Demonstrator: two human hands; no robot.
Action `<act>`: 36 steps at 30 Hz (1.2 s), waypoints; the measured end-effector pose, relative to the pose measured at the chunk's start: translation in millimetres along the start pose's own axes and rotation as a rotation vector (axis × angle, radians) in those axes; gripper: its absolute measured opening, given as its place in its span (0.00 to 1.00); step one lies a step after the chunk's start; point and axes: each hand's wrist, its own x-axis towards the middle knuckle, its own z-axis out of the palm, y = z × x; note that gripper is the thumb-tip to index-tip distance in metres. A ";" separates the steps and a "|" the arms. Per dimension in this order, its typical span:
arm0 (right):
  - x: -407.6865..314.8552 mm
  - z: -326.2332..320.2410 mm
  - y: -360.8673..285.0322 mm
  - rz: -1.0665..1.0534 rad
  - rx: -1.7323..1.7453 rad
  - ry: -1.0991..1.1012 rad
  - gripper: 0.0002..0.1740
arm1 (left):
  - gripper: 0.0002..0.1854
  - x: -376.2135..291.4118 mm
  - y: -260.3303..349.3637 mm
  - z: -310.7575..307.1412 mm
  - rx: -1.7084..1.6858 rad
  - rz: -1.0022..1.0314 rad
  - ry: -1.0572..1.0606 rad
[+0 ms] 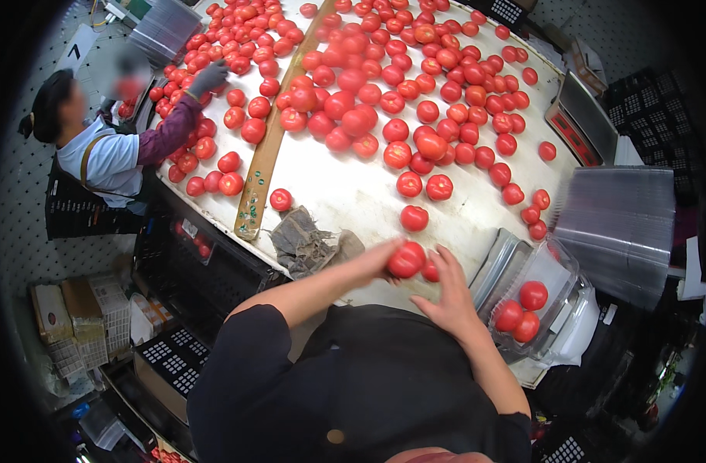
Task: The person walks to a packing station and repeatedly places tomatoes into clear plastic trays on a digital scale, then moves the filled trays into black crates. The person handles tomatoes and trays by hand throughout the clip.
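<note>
Low before my body, my left hand (383, 259), blurred, holds a red tomato (406, 260). Close by on the right is my right hand (452, 292), its thumb and fingers apart and nothing seen in its palm. A second tomato (430, 271) shows partly between the held one and my right fingers; whether those fingers touch it cannot be told. Just beyond my hands a single tomato (414, 218) lies on the white table (341, 185). To the right, a clear plastic tray (548, 279) contains three tomatoes (525, 327) at its near end.
Loose tomatoes (428, 110) cover the far table. A wooden divider (266, 162) separates them from a co-worker's (107, 150) side, where a gloved hand (208, 79) reaches among tomatoes. A grey rag (300, 240) lies left. Stacked clear trays (610, 226) and a scale (581, 124) stand right.
</note>
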 end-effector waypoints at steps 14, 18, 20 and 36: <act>-80.1 -38.0 34.7 0.710 1.279 0.134 0.31 | 0.27 151.6 118.8 -51.2 1.252 0.775 0.951; -104.0 -51.8 32.9 0.640 1.338 0.195 0.27 | 0.39 186.1 129.1 -61.3 1.396 0.479 0.851; -116.4 -60.9 34.4 0.639 1.388 0.240 0.28 | 0.41 187.3 127.1 -72.7 1.411 0.498 0.813; -171.4 -172.4 128.7 0.536 1.206 0.722 0.26 | 0.37 50.8 51.1 152.9 0.292 0.389 -0.293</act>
